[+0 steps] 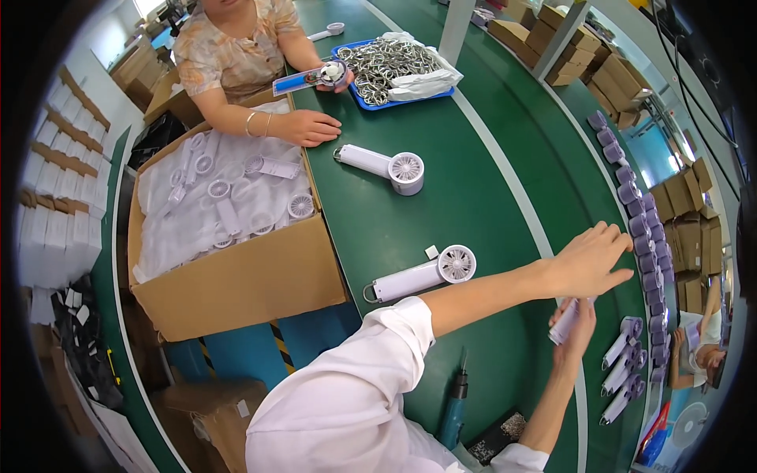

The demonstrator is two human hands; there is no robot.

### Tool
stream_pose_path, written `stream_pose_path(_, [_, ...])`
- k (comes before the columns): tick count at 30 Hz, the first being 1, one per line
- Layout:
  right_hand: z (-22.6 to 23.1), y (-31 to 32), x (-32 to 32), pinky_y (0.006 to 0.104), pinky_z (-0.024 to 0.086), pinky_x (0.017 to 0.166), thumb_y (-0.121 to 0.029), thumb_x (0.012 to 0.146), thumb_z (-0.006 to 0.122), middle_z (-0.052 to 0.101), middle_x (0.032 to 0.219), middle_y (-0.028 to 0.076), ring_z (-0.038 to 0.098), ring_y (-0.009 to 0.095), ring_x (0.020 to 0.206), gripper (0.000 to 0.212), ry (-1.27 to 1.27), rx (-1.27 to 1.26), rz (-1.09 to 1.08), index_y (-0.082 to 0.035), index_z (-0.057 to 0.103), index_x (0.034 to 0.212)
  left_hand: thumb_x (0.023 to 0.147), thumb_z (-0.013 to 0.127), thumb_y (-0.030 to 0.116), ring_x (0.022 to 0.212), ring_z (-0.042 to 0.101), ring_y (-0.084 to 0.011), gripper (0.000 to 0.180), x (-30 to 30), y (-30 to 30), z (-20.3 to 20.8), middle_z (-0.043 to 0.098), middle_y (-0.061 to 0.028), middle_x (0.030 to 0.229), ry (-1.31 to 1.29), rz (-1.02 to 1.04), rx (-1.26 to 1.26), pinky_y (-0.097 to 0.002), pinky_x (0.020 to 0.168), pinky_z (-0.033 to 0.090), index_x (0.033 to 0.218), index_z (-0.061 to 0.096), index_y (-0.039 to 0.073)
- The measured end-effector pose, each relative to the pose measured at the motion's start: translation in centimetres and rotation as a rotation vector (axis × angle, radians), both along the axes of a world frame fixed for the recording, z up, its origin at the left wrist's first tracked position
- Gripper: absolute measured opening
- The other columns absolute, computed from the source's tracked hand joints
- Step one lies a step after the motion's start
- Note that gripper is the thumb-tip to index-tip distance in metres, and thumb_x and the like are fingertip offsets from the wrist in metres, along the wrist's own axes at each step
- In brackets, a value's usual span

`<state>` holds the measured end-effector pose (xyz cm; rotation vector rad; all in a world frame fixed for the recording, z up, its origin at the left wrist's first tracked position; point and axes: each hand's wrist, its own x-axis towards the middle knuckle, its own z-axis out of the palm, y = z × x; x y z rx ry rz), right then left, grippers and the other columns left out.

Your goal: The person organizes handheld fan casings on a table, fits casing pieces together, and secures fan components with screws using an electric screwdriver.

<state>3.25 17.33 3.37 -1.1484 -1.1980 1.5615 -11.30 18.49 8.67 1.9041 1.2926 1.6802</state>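
One lilac handle (562, 325): in the right hand (582, 331), fingers closed around it, above the green table (497, 359) and just below the left wrist in view
Left hand (590, 262): thumb apart from the fingers, stretched toward the lilac rings; nothing shows in its grip, and I cannot tell whether the fingertips touch a ring
Lilac rings (649, 262): a long curved line on the table's right side, doubled along the lower stretch
Three fan bodies (619, 374): lying slantwise side by side, near the lower end of that line
Nearer fan (418, 278): on the table beyond the left sleeve, with a small white block (431, 252) beside its head
Farther fan (406, 169): near the carton's edge, well apart from the nearer one
Screwdriver (453, 414): teal, between the forearms, a black box (493, 441) near it
Carton (244, 280): open, at the table's left, with fans on white wrapping
Co-worker (229, 59): one hand holding a fan, near a blue tray (367, 103) heaped with metal rings
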Motion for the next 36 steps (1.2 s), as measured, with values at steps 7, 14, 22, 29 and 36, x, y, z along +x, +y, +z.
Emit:
stream_pose_path(7, [5.4, -3.9, 5.4, 0.0252, 0.040, 0.032, -0.027, 0.097, 0.050, 0.052, 0.060, 0.005, 0.048, 0.013, 0.037, 0.024, -0.044, 0.120, -0.102, -0.003, 0.050, 0.097, 0.079, 0.069, 0.040, 0.105, 0.053, -0.0396, 0.077, 2.5, 0.1, 1.1, 0.052, -0.0249, 0.117, 0.128, -0.474, -0.252, -0.0414, 0.091, 0.044, 0.131, 0.034, -0.004])
stream_pose_path(14, [7.0, -5.1, 7.4, 0.0249, 0.045, 0.042, -0.015, 0.096, 0.051, 0.060, 0.068, 0.008, 0.057, 0.014, 0.048, 0.015, 0.002, 0.047, 0.087, -0.003, 0.052, 0.104, 0.077, 0.076, 0.023, 0.107, 0.058, -0.0247, 0.074, 3.5, -1.4, 2.1, 0.057, -0.0163, 0.117, -0.009, -0.608, -0.287, -0.0341, 0.093, 0.044, 0.136, 0.036, 0.004])
stream_pose_path(22, [7.4, -5.0, 9.1, 0.0238, 0.046, 0.047, -0.021, 0.097, 0.051, 0.059, 0.068, 0.006, 0.058, 0.012, 0.051, 0.020, 0.020, 0.040, 0.142, -0.003, 0.052, 0.105, 0.075, 0.076, 0.015, 0.111, 0.055, -0.0182, 0.069, 5.7, -1.6, 2.6, 0.054, -0.0106, 0.122, -0.095, -0.642, -0.329, -0.0315, 0.096, 0.042, 0.135, 0.041, 0.005])
stream_pose_path(29, [8.0, -6.4, 9.3, 0.0241, 0.046, 0.047, -0.024, 0.098, 0.049, 0.059, 0.067, 0.006, 0.057, 0.011, 0.052, 0.022, 0.011, 0.059, 0.195, -0.002, 0.051, 0.103, 0.064, 0.086, 0.019, 0.118, 0.049, -0.0210, 0.095, 4.8, -2.4, 3.2, 0.048, -0.0114, 0.129, 0.021, -0.722, -0.278, -0.0329, 0.102, 0.036, 0.141, 0.033, 0.003])
stream_pose_path(36, [8.7, -6.9, 9.0, 0.0241, 0.046, 0.047, -0.025, 0.099, 0.046, 0.059, 0.068, 0.006, 0.057, 0.011, 0.052, 0.024, 0.038, 0.011, 0.204, -0.002, 0.051, 0.103, 0.064, 0.086, 0.019, 0.118, 0.050, -0.0217, 0.096, 5.0, -2.6, 3.3, 0.048, -0.0121, 0.130, -0.014, -0.733, -0.195, -0.0330, 0.101, 0.037, 0.142, 0.032, 0.003])
